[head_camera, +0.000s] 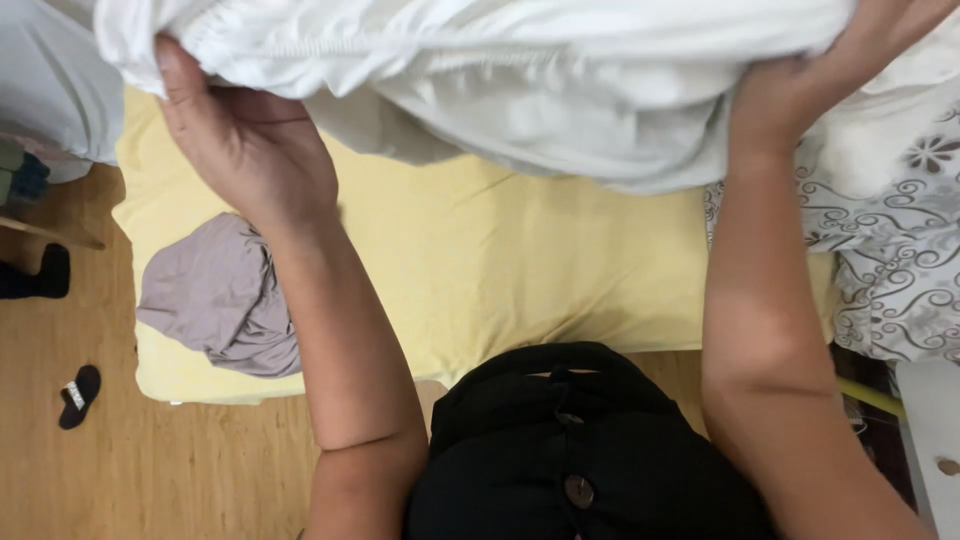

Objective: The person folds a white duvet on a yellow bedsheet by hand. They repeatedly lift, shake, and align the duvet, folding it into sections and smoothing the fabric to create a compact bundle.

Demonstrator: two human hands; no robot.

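White elasticated sheet (560, 90) being gripped across the top of the frame by left hand (245, 140) and right hand (800, 85), yellow mattress (500, 260) below, grey cloth (215, 295) lying at lower left.

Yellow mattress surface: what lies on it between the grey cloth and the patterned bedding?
In the head view, only bare yellow mattress lies between the grey cloth and the patterned bedding; the left forearm crosses above.

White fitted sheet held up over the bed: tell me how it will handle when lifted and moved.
The white fitted sheet looks floppy: it sags in deep folds between the left hand and the right hand. It is probably light, since both hands hold it up by pinched edges. Its gathered elastic hem suggests it may bunch rather than lie flat on the yellow mattress.
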